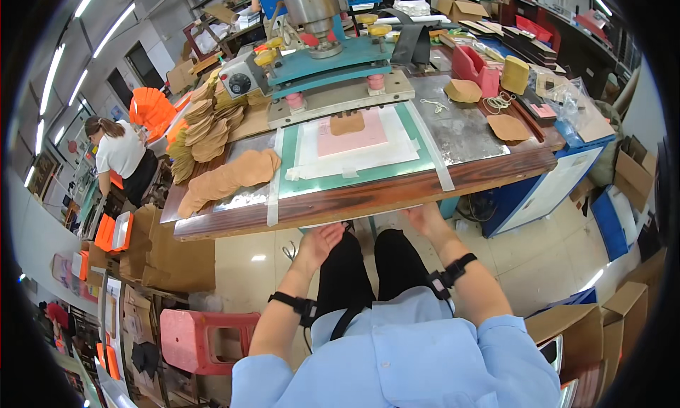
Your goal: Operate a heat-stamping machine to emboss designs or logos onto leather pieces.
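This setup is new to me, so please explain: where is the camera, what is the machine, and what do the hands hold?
The camera is worn on the person's head, looking down. The machine looks like a press with a blue-green plate. In front, a brown piece lies on a pink sheet, above a white sheet and green mat. More brown pieces overlap at left on the table. The left hand, open, and right hand are near the table edge. Neither visibly holds anything.
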Demonstrator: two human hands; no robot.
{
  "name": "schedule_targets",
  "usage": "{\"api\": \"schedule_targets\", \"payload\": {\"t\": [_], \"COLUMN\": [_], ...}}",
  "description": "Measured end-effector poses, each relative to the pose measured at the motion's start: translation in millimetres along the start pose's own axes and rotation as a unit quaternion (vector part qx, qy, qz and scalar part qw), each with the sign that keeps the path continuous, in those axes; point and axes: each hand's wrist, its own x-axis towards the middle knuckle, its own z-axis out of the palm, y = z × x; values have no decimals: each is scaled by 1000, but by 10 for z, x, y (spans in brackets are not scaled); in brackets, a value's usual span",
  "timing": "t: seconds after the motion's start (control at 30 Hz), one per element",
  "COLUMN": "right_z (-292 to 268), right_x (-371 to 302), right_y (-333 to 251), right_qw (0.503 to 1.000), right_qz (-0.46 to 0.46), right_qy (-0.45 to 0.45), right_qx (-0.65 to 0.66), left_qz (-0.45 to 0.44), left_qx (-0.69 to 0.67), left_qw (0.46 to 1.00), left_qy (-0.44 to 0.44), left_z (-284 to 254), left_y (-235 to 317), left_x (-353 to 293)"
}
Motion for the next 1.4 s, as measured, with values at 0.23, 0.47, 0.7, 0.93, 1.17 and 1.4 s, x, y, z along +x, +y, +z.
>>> {"api": "schedule_targets", "payload": {"t": [0.23,0.47,0.7,0.93,1.17,1.4], "right_z": [277,384,461,533,547,535], "right_x": [100,35,-32,-107,-70,-46], "right_y": [40,106,35,-11,32,3], "right_qw": [964,964,957,960,953,942], "right_qz": [-59,-99,-101,-83,-68,-72], "right_qy": [-41,-55,-65,-18,-31,-12], "right_qx": [257,239,265,267,292,326], "left_qz": [220,227,234,207,235,231], "left_qx": [-290,-299,-301,-343,-308,-300], "left_qw": [929,924,922,914,921,924], "left_qy": [-58,-73,-64,-65,-42,-58], "left_z": [659,538,523,532,496,560], "left_y": [161,212,216,227,255,263], "left_x": [-22,48,80,13,36,57]}}
